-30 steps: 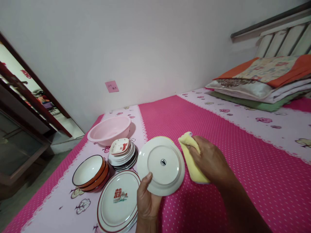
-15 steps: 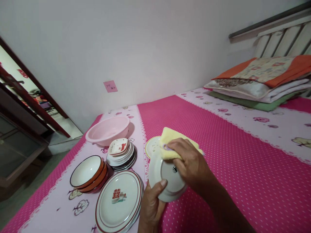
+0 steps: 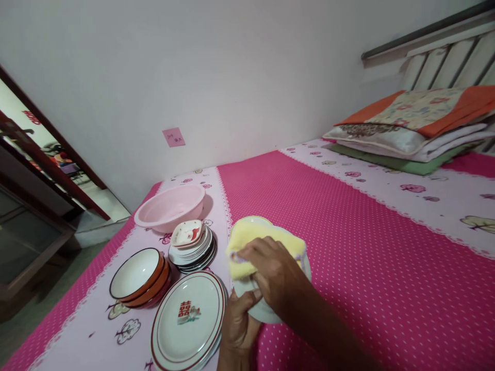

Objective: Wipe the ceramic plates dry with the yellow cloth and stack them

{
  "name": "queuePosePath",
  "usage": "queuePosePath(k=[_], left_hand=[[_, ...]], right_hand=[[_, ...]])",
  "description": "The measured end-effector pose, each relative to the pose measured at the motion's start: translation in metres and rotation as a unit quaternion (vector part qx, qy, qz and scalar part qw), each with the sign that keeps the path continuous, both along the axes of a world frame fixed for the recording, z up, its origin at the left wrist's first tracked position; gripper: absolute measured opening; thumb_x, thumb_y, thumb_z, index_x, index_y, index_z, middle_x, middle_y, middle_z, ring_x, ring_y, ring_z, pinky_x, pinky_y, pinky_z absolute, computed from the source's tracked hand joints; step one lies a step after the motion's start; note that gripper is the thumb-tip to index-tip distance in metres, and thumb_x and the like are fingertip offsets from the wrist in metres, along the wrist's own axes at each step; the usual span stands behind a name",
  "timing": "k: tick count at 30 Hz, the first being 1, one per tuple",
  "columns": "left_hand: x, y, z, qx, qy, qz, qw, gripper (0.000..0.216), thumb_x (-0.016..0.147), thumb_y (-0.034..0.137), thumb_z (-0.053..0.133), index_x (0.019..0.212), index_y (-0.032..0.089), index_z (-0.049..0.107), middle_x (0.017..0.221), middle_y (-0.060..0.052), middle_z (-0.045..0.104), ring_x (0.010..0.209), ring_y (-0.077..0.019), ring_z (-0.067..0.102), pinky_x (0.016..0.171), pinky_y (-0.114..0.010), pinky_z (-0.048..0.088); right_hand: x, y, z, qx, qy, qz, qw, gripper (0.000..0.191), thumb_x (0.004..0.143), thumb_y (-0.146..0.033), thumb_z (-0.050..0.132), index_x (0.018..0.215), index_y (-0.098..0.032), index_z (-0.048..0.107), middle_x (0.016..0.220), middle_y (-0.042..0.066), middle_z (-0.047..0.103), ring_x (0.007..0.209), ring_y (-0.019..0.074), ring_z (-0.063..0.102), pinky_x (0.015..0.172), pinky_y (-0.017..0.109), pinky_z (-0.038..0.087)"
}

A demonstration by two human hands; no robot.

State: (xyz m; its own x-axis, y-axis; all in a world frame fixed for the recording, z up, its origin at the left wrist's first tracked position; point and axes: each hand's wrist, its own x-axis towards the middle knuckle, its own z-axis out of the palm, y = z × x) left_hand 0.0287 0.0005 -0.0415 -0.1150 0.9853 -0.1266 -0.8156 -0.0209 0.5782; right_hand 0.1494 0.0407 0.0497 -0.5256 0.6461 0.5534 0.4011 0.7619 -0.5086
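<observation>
My left hand (image 3: 240, 322) grips the near-left edge of a white plate (image 3: 266, 313), thumb on top. The plate's underside faced up a moment ago; now most of it is covered. My right hand (image 3: 273, 268) presses a folded yellow cloth (image 3: 247, 234) with a purple edge against the plate. Behind the cloth, the rim of another plate (image 3: 253, 219) with a yellow edge shows on the bed. Left of my hands lies a stack of large plates (image 3: 189, 322) with red rings and a red emblem on top.
Orange-brown bowls (image 3: 135, 275) are stacked at the left. Beyond them stand small dishes (image 3: 187, 234) on a pile of saucers (image 3: 209, 247) and a pink basin (image 3: 170, 206). Folded bedding (image 3: 410, 134) lies at the far right of the pink bedspread (image 3: 348, 247), which meets a wall.
My right hand has moved the cloth left across the plate, covering its middle and far-left part. My left hand keeps its hold in nearly the same place.
</observation>
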Motion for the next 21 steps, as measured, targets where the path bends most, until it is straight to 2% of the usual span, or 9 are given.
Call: queuePosePath(k=[2, 4, 7, 9, 13, 15, 17, 19, 21], left_hand=[[0.004, -0.002, 0.004, -0.007, 0.015, -0.026, 1.0, 0.044, 0.064, 0.004, 0.079, 0.107, 0.011, 0.079, 0.091, -0.012, 0.082, 0.104, -0.0372, 0.075, 0.104, -0.053, 0.053], [0.004, -0.003, 0.004, -0.015, 0.02, -0.022, 0.999, 0.042, 0.065, 0.007, 0.081, 0.107, 0.009, 0.079, 0.09, -0.015, 0.082, 0.104, -0.0387, 0.075, 0.106, -0.055, 0.052], [-0.002, 0.0, 0.001, -0.041, -0.007, 0.035, 0.998, 0.041, 0.07, 0.007, 0.076, 0.111, 0.01, 0.079, 0.092, -0.014, 0.082, 0.099, -0.0342, 0.077, 0.107, -0.05, 0.053], [-0.009, 0.002, -0.001, -0.047, -0.041, 0.076, 0.995, 0.043, 0.077, 0.006, 0.069, 0.118, 0.014, 0.078, 0.096, -0.01, 0.083, 0.097, -0.0282, 0.078, 0.105, -0.042, 0.054], [-0.022, 0.008, 0.001, 0.019, -0.114, 0.101, 0.988, 0.037, 0.092, 0.01, 0.059, 0.122, 0.022, 0.077, 0.106, -0.006, 0.082, 0.099, -0.0195, 0.078, 0.103, -0.03, 0.054], [-0.026, 0.01, 0.004, 0.068, -0.125, 0.097, 0.985, 0.029, 0.099, 0.024, 0.057, 0.12, 0.024, 0.077, 0.113, -0.005, 0.08, 0.103, -0.0193, 0.076, 0.103, -0.03, 0.054], [-0.026, 0.01, 0.008, 0.095, -0.113, 0.112, 0.983, 0.032, 0.101, 0.04, 0.055, 0.119, 0.025, 0.078, 0.117, -0.005, 0.079, 0.106, -0.0205, 0.075, 0.102, -0.032, 0.055], [-0.024, 0.008, 0.01, 0.078, -0.108, 0.113, 0.985, 0.039, 0.098, 0.052, 0.056, 0.107, 0.023, 0.081, 0.107, -0.006, 0.082, 0.103, -0.0224, 0.076, 0.1, -0.033, 0.056], [-0.02, 0.004, 0.009, 0.04, -0.112, 0.076, 0.99, 0.047, 0.093, 0.061, 0.059, 0.088, 0.021, 0.082, 0.087, -0.006, 0.083, 0.098, -0.0247, 0.077, 0.1, -0.035, 0.056]], right_hand=[[0.009, 0.012, 0.001, 0.019, 0.012, -0.064, 0.998, 0.043, 0.086, 0.001, 0.044, 0.118, -0.016, 0.066, 0.11, 0.01, 0.067, 0.104, 0.0279, 0.054, 0.09, 0.042, 0.043], [0.021, 0.023, 0.0, 0.01, 0.003, -0.129, 0.992, 0.035, 0.088, -0.004, 0.045, 0.117, -0.012, 0.064, 0.111, 0.014, 0.066, 0.106, 0.0308, 0.055, 0.091, 0.044, 0.044], [0.036, 0.035, -0.003, -0.055, -0.037, -0.207, 0.976, 0.026, 0.094, -0.013, 0.045, 0.114, -0.013, 0.061, 0.111, 0.016, 0.066, 0.105, 0.0303, 0.059, 0.086, 0.04, 0.045], [0.038, 0.036, -0.004, -0.107, -0.063, -0.224, 0.967, 0.024, 0.097, -0.017, 0.046, 0.116, -0.014, 0.06, 0.111, 0.014, 0.067, 0.101, 0.028, 0.063, 0.081, 0.035, 0.045], [0.024, 0.024, -0.006, -0.171, -0.109, -0.197, 0.959, 0.024, 0.097, -0.018, 0.05, 0.117, -0.014, 0.061, 0.098, 0.012, 0.071, 0.083, 0.0244, 0.068, 0.068, 0.03, 0.043], [0.013, 0.011, -0.01, -0.156, -0.107, -0.16, 0.969, 0.024, 0.096, -0.016, 0.052, 0.118, -0.014, 0.061, 0.095, 0.011, 0.072, 0.081, 0.0239, 0.068, 0.067, 0.03, 0.044], [0.0, -0.005, -0.016, -0.124, -0.09, -0.106, 0.983, 0.024, 0.095, -0.013, 0.05, 0.116, -0.015, 0.062, 0.097, 0.011, 0.072, 0.082, 0.0233, 0.068, 0.069, 0.03, 0.047], [-0.014, -0.023, -0.021, -0.088, -0.076, -0.056, 0.992, 0.025, 0.094, -0.009, 0.048, 0.113, -0.017, 0.062, 0.099, 0.01, 0.071, 0.082, 0.0223, 0.067, 0.072, 0.03, 0.049], [-0.028, -0.037, -0.023, -0.07, -0.078, -0.022, 0.994, 0.027, 0.09, -0.006, 0.05, 0.111, -0.019, 0.062, 0.1, 0.009, 0.071, 0.084, 0.0221, 0.067, 0.076, 0.031, 0.051]])
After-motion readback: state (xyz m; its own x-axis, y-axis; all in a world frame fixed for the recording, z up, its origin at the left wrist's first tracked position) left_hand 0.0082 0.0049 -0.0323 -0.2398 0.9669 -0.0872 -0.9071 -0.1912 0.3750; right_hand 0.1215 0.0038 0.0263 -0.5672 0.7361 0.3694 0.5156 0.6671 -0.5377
